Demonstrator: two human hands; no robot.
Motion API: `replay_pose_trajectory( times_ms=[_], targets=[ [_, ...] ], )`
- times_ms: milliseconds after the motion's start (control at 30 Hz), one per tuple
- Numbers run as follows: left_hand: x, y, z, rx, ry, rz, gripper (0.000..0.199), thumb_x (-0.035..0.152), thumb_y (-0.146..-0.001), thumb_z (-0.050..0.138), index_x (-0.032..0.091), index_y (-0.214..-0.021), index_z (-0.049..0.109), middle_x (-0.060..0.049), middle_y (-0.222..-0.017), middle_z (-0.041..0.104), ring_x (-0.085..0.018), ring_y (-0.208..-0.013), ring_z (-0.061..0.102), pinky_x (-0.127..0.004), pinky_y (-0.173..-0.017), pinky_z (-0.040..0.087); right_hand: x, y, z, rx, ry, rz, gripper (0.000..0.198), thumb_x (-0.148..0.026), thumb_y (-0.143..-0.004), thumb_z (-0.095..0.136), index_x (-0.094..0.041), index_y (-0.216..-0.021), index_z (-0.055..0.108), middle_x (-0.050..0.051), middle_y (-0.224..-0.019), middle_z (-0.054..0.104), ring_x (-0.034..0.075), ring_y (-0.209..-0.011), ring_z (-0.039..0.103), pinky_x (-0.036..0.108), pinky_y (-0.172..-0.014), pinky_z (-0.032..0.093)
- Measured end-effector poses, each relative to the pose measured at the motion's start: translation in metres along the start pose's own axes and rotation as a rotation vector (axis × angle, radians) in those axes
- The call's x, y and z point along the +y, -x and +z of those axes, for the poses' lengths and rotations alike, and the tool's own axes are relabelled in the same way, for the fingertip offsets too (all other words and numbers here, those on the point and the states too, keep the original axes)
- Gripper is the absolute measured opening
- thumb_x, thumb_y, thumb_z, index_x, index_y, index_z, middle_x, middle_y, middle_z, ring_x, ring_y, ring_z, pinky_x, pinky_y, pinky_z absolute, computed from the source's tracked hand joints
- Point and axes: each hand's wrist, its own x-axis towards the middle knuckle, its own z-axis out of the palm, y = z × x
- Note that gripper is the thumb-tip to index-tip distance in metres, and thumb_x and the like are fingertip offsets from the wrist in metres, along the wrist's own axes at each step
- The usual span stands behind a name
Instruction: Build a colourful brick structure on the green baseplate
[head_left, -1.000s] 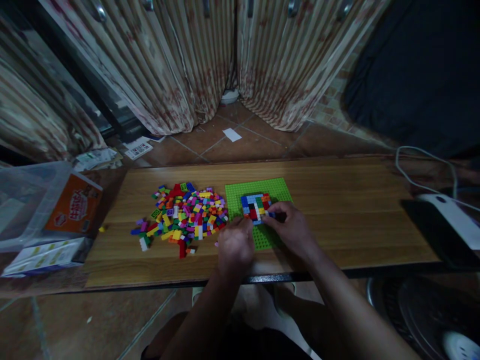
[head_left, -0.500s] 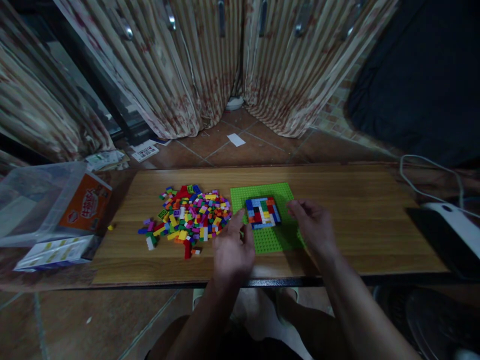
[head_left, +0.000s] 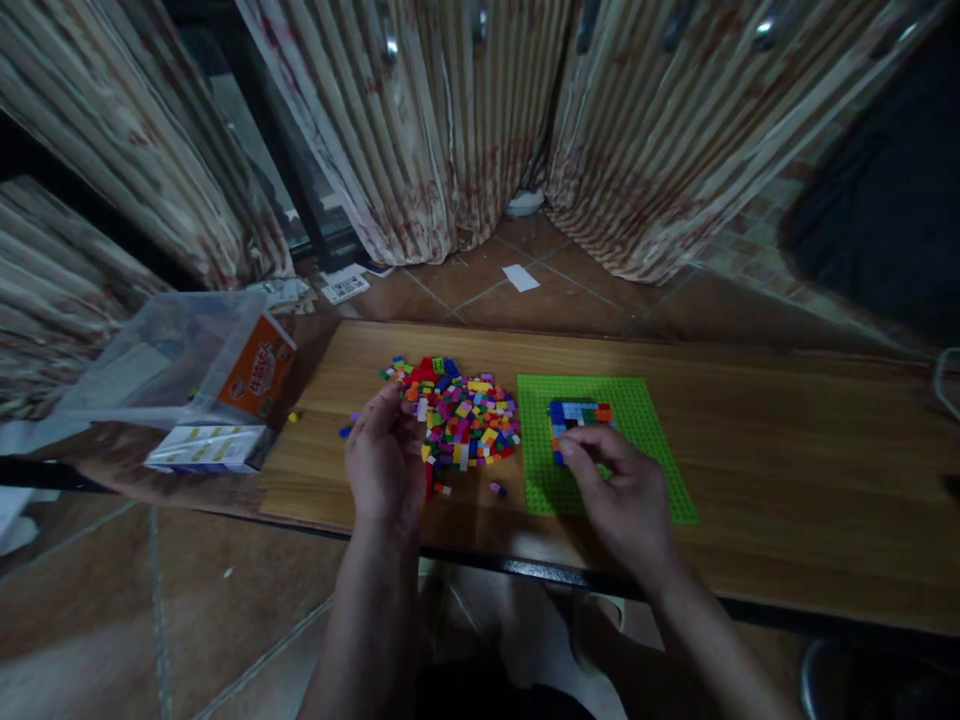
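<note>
My left hand [head_left: 384, 460] is at the left side of a heap of small coloured toy bricks [head_left: 469, 420], its fingers loosely bent and apart; I make out no brick in it. A green studded baseplate [head_left: 536, 480] lies right of the heap. On it sits a low, roughly square build of bricks [head_left: 559, 412], with blue, light blue and orange pieces at its edges. Above the build's near right part hovers my right hand [head_left: 630, 495], thumb and fingertips pinched together. Whatever is between those fingertips is too small to make out. That hand hides much of the build.
A clear plastic bin [head_left: 172, 345] with an orange label and a white-and-yellow carton [head_left: 210, 447] stand left of the wooden table [head_left: 787, 460]. One yellow brick [head_left: 293, 417] lies near the table's left end. Striped curtains [head_left: 465, 150] hang behind.
The view has swung left. My left hand has gone from beside the baseplate to the left side of the heap. My right hand has come in over the build from the baseplate's right side.
</note>
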Motion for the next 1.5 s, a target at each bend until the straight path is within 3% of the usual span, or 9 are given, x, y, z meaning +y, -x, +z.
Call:
replay_pose_trajectory(
  times_ms=[100, 200, 367, 700, 900, 1067, 1500],
  targets=[
    [0.011, -0.004, -0.006, 0.071, 0.052, 0.009, 0.015, 0.014, -0.066, 0.069, 0.012, -0.079, 0.063, 0.006, -0.057, 0.052, -0.001, -0.045, 0.043, -0.011, -0.043, 0.034, -0.008, 0.006, 0.015, -0.205, 0.082, -0.13, 0.016, -0.029, -0.091, 0.051, -0.024, -0.089, 0.065, 0.003, -0.089, 0.068, 0.018, -0.082, 0.064, 0.031, -0.074, 0.05],
    [0.015, -0.004, -0.007, 0.091, 0.076, -0.023, 0.014, 0.013, -0.067, 0.068, 0.012, -0.079, 0.062, 0.006, -0.056, 0.052, 0.0, -0.044, 0.043, -0.01, -0.043, 0.034, -0.008, 0.009, 0.028, -0.271, 0.134, -0.154, 0.017, -0.025, -0.091, 0.048, -0.024, -0.093, 0.065, 0.004, -0.094, 0.069, 0.019, -0.087, 0.065, 0.032, -0.076, 0.051],
    [0.019, -0.008, -0.011, 0.085, 0.125, -0.078, 0.013, 0.012, -0.068, 0.067, 0.011, -0.08, 0.061, 0.007, -0.055, 0.049, 0.0, -0.042, 0.041, -0.01, -0.041, 0.033, -0.004, 0.007, 0.044, -0.225, 0.156, -0.116, 0.019, -0.024, -0.091, 0.047, -0.023, -0.101, 0.064, 0.006, -0.1, 0.067, 0.02, -0.09, 0.065, 0.035, -0.08, 0.052],
    [0.041, -0.02, -0.027, 0.141, 0.168, -0.032, 0.016, 0.014, -0.066, 0.069, 0.013, -0.079, 0.059, 0.008, -0.055, 0.047, 0.001, -0.042, 0.038, -0.01, -0.041, 0.031, -0.009, -0.001, 0.066, -0.231, 0.144, -0.107, 0.024, -0.027, -0.09, 0.048, -0.026, -0.108, 0.063, 0.008, -0.109, 0.064, 0.024, -0.099, 0.062, 0.042, -0.085, 0.052],
    [0.046, -0.023, -0.033, 0.132, 0.176, -0.022, 0.015, 0.015, -0.066, 0.068, 0.013, -0.078, 0.059, 0.008, -0.054, 0.047, 0.0, -0.043, 0.039, -0.011, -0.043, 0.032, -0.018, -0.007, 0.081, -0.187, 0.252, -0.232, 0.03, -0.03, -0.09, 0.05, -0.027, -0.118, 0.061, 0.009, -0.117, 0.059, 0.026, -0.11, 0.054, 0.045, -0.095, 0.047],
    [0.054, -0.026, -0.039, 0.146, 0.194, -0.021, 0.013, 0.015, -0.068, 0.067, 0.013, -0.079, 0.06, 0.008, -0.055, 0.048, 0.0, -0.043, 0.039, -0.012, -0.043, 0.033, -0.02, -0.005, 0.097, -0.248, 0.363, -0.361, 0.038, -0.033, -0.09, 0.053, -0.026, -0.126, 0.058, 0.009, -0.134, 0.05, 0.03, -0.123, 0.044, 0.052, -0.103, 0.038],
    [0.059, -0.025, -0.044, 0.166, 0.228, -0.024, 0.013, 0.015, -0.069, 0.066, 0.012, -0.081, 0.061, 0.007, -0.056, 0.049, 0.0, -0.042, 0.038, -0.011, -0.042, 0.034, -0.016, -0.005, 0.086, -0.148, 0.305, -0.33, 0.018, -0.022, -0.09, 0.05, -0.024, -0.095, 0.068, 0.007, -0.116, 0.062, 0.025, -0.109, 0.053, 0.046, -0.095, 0.044]
  ],
)
